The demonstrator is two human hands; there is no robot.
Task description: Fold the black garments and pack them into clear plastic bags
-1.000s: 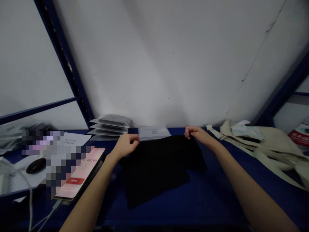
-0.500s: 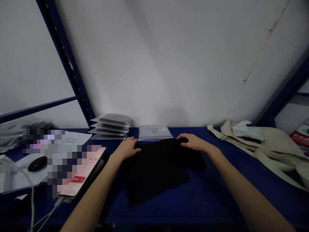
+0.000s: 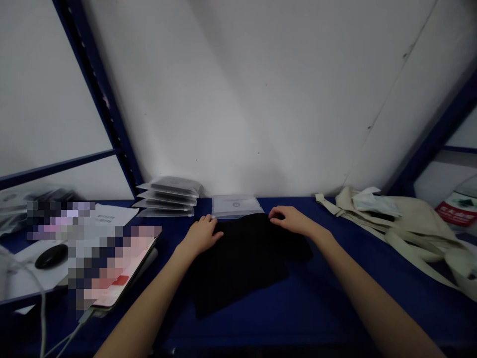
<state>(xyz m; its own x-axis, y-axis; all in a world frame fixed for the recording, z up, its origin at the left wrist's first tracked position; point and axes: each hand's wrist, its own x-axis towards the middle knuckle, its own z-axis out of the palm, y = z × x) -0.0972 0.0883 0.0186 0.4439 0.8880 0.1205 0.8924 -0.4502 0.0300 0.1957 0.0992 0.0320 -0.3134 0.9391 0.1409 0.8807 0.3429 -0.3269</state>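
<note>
Cloth, black [image 3: 242, 263], lies spread on the blue table [image 3: 316, 313] directly between the person's two hands and toward the person from them, so that its far edge runs side to side from one to the other. Its longer run seems to go left to right along that edge, though the dark layers merge and the folds are hard to read; a lower part reaches toward the person, its lowest corner at the left. The left hand [image 3: 203, 234] rests palm down over the far left corner, fingers a little apart and thumb out along the cloth. The right hand [image 3: 289, 220] is at the far edge with bent fingers and the thumb tucked beneath — whether it pinches the fabric or only touches it, I cannot tell. Neither hand is clearly nearer, as both meet the cloth, but the right sits inward of the right end, which spreads beyond its fingertips and under the wrist. Just past the far edge lies a flat translucent packet [image 3: 236, 205], between the hands; a stack of similar packets [image 3: 169, 196] stands beyond the left hand, and cream fabric with straps [image 3: 417, 219] lies well apart at right.
</note>
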